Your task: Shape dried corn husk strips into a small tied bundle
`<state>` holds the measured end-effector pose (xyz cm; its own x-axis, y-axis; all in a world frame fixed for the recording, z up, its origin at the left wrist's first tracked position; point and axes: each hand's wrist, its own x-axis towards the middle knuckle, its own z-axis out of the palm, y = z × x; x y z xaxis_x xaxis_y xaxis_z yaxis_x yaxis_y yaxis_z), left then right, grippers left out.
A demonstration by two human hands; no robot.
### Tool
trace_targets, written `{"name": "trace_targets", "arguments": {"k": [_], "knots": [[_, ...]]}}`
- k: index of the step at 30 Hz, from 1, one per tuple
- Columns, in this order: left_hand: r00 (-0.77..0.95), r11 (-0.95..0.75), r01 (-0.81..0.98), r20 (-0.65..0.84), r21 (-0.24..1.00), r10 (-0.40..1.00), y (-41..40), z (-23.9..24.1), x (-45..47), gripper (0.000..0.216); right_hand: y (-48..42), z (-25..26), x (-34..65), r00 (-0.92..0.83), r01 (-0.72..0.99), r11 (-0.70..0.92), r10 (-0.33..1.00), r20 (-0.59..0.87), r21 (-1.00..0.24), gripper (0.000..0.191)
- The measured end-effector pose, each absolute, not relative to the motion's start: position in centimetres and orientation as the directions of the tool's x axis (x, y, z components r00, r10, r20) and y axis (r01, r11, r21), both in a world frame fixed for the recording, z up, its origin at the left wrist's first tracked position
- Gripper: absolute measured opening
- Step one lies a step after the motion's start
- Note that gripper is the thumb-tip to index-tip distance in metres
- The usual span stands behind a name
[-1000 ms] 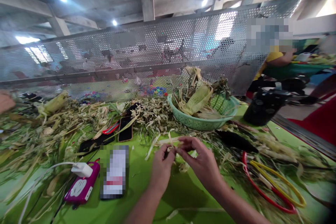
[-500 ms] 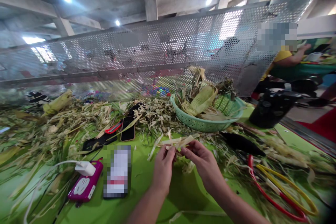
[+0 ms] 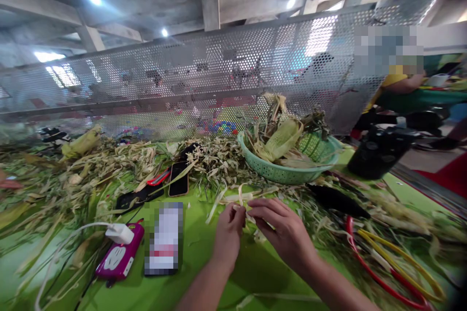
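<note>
My left hand [image 3: 230,226] is closed in a pinch on a pale dried corn husk strip [image 3: 240,195], whose end stands up above the fingertips. My right hand [image 3: 279,223] meets it from the right, its fingers fairly straight and bent round at the tips against the strip, close to the left fingertips. My right thumb is mostly hidden, and so is the part of the strip between the hands. Loose husk pieces [image 3: 219,204] lie on the green tabletop [image 3: 204,238] just beyond.
A green plastic basket [image 3: 288,174] holds husks. Shredded husk [image 3: 215,155] heaps along the perforated metal screen [image 3: 175,87]. Phones [image 3: 163,238], a purple power bank [image 3: 118,252], red and yellow loops [image 3: 394,262] and a black container [image 3: 381,150] stand around. Another person's hand [image 3: 9,182] shows at left.
My right hand has turned, its fingers now straighter and further over the strip. The wide husk piece between the hands shows less. Another person's hand has come in at the left edge.
</note>
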<state>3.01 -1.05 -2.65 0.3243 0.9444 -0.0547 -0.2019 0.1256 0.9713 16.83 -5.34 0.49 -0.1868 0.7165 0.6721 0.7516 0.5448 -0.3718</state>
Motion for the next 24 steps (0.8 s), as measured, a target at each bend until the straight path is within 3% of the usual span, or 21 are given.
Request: {"name": "trace_targets", "arguments": {"k": [3,6,10,18,21,24], "knots": [[0.351,-0.016,-0.051,0.033,0.999,0.936,-1.1,-2.1,2.7,0.027,-5.3,0.9,17.1,-0.226,0.727,0.544,0.766,0.602,-0.419,0.015],[0.369,-0.15,0.085,0.109,0.985,0.923,-1.3,-1.4,2.6,0.018,-5.2,0.7,17.3,-0.123,0.686,0.461,0.836,0.534,-0.563,0.013],[0.409,-0.271,0.111,0.205,0.956,0.889,-1.8,-1.1,2.6,0.014,-4.9,0.2,17.4,0.045,0.609,0.355,0.878,0.477,-0.709,0.007],[0.494,-0.15,0.065,0.099,0.987,0.864,-2.6,-0.2,2.3,0.009,-4.3,0.0,17.1,0.206,0.194,0.181,0.953,0.22,-0.964,0.03],[0.49,-0.181,0.059,0.129,0.982,0.862,-2.7,-0.3,2.3,0.012,-4.3,0.1,16.9,0.19,0.001,0.118,0.975,0.116,-0.993,0.037],[0.486,-0.17,0.024,0.137,0.985,0.863,-2.5,-0.5,2.4,0.016,-4.4,0.1,16.7,0.17,-0.058,0.096,0.982,0.085,-0.994,0.038]]}}
